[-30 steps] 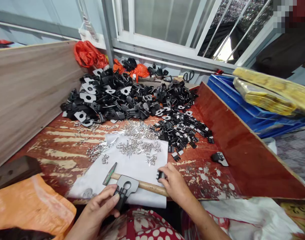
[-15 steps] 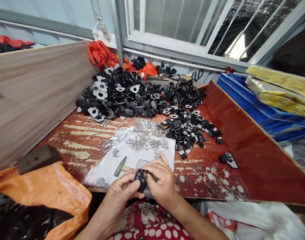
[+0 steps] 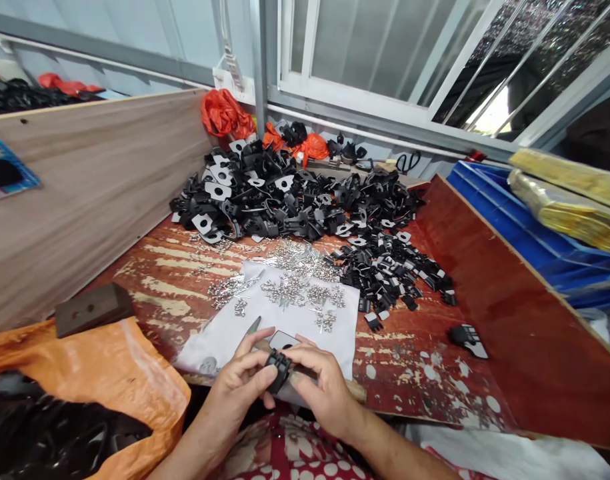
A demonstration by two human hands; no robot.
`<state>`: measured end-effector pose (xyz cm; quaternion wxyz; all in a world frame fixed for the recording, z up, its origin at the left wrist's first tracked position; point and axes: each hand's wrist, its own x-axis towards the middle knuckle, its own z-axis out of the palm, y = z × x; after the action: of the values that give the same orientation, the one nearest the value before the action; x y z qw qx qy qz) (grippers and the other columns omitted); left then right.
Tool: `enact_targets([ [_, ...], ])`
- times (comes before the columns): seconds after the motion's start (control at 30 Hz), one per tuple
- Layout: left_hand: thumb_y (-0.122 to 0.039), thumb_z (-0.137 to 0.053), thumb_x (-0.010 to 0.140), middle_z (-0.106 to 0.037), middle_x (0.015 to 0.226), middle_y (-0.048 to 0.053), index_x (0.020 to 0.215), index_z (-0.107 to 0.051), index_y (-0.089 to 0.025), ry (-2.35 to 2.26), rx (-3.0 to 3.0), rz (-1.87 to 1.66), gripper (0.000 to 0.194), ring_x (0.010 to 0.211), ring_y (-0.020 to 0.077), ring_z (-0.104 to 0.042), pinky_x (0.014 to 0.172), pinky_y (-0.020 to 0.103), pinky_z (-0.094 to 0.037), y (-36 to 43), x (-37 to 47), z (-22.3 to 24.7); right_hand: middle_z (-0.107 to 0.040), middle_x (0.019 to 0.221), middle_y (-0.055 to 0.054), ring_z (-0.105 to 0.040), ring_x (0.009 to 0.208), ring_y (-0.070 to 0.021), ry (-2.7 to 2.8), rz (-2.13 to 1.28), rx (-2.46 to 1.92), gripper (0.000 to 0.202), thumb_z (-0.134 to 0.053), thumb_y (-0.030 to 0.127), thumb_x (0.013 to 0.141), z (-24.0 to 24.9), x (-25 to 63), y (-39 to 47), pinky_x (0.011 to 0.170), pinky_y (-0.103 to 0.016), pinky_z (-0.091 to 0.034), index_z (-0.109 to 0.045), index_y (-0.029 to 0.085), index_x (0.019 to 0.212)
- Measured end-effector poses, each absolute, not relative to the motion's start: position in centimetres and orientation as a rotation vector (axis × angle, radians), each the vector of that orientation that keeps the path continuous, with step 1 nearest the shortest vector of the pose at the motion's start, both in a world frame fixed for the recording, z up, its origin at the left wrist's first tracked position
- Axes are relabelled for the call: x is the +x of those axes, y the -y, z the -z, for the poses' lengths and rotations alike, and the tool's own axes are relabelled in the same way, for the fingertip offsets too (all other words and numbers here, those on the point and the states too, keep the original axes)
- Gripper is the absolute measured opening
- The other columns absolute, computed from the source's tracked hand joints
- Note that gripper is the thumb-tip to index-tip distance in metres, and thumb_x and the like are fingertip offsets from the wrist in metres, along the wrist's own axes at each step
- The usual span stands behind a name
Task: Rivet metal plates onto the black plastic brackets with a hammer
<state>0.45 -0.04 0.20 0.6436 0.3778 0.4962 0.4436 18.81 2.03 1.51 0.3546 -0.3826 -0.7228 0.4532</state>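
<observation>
The left hand [image 3: 243,381] and right hand [image 3: 327,388] pinch a black plastic piece [image 3: 279,375] between their fingers, apparently fitting parts together; the next move likely calls for steady alignment. Small metal pins [image 3: 291,292] lie beyond the fingers.

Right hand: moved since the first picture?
Yes, leftward: the right hand was at the right edge of the white sheet; now its fingers sit well inside that edge, beside the left hand.
</observation>
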Motion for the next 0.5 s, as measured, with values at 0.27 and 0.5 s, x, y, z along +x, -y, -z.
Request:
enact_targets([
  [0.27,-0.046,-0.081,0.076,-0.063,0.076,-0.003,0.085,-0.076,-0.023,-1.205,0.732,-1.044,0.025,0.061,0.0123,-0.048,0.069,0.025,-0.039,0.4,-1.4,1.3,-0.073,0.101,-0.008,-0.057,0.101,-0.0253,2.339,-0.177,-1.338,0.015,-0.071,0.018,0.089,0.0,21.1,-12.1,0.098,-0.046,-0.037,-0.074,0.022,0.103],
  [0.5,-0.049,-0.081,0.075,-0.06,0.068,-0.005,0.086,-0.073,-0.023,-1.223,0.68,-1.012,0.029,0.06,0.013,-0.05,0.067,0.025,-0.041,0.8,-1.6,1.5,-0.066,0.091,-0.006,-0.056,0.092,-0.022,2.374,-0.158,-1.226,0.006,-0.07,0.016,0.089,1.3,21.6,-12.2,0.086,-0.038,-0.044,-0.071,0.019,0.084],
])
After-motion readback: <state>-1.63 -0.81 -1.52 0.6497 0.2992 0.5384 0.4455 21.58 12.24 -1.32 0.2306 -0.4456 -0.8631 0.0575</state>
